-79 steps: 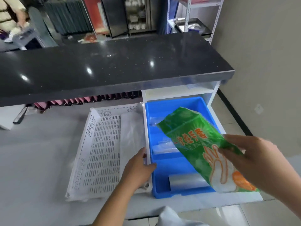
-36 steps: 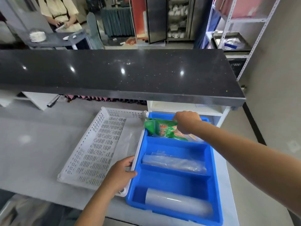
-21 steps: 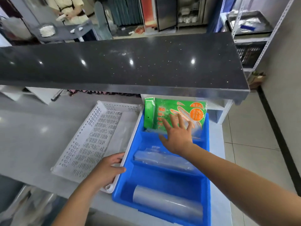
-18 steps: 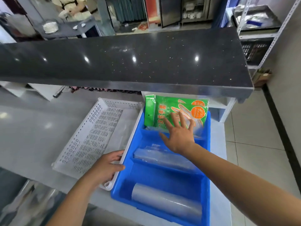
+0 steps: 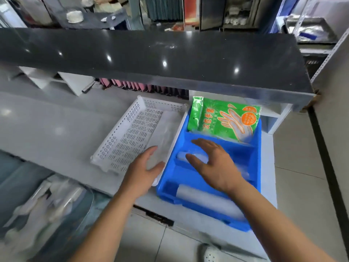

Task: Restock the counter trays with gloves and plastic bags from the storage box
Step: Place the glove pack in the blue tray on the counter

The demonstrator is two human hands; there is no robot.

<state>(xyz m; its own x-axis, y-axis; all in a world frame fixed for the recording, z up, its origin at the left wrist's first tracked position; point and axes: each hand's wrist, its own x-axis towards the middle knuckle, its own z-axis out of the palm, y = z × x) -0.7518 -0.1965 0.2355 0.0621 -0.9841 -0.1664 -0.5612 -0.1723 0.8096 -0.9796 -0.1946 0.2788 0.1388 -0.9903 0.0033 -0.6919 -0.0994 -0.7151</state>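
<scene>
— What's in the blue plastic divided tray point(image 5: 257, 163) on the pale grey lower counter point(image 5: 56, 129)?

— Three compartments. In the far one a green plastic packet of disposable gloves point(image 5: 222, 120) stands leaning against the tray's back wall, under the lip of the black speckled stone countertop point(image 5: 151, 53). In the middle one lies a roll of clear plastic bags point(image 5: 190, 157), and in the near one a second, larger clear roll of plastic bags point(image 5: 205, 201).

— Can you read the packet?

— Partly. Big orange Chinese characters run down its left half; the lower ones look like 性手套, the topmost I can't make out. Beside them is a drawing of pale hands outlined in orange, and near the top right corner an orange disc with small white print, too fine to read.

— And the hands?

— The right hand point(image 5: 213, 167) hovers over the middle compartment, palm down, fingers spread and loose, gripping nothing. Its fingertips are just above the middle roll; whether they touch it I can't tell. It is clear of the glove packet.

— The left?

— The left hand point(image 5: 143, 173) sits at the near right corner of the white perforated plastic basket tray point(image 5: 130, 137), which lies touching the blue tray's left side. The fingers are relaxed and slightly curved, thumb out toward the blue tray, not clenched; it rests against the white rim without a firm grasp. A flat sheet of clear plastic point(image 5: 162, 137) lies along the white tray's right side.
</scene>
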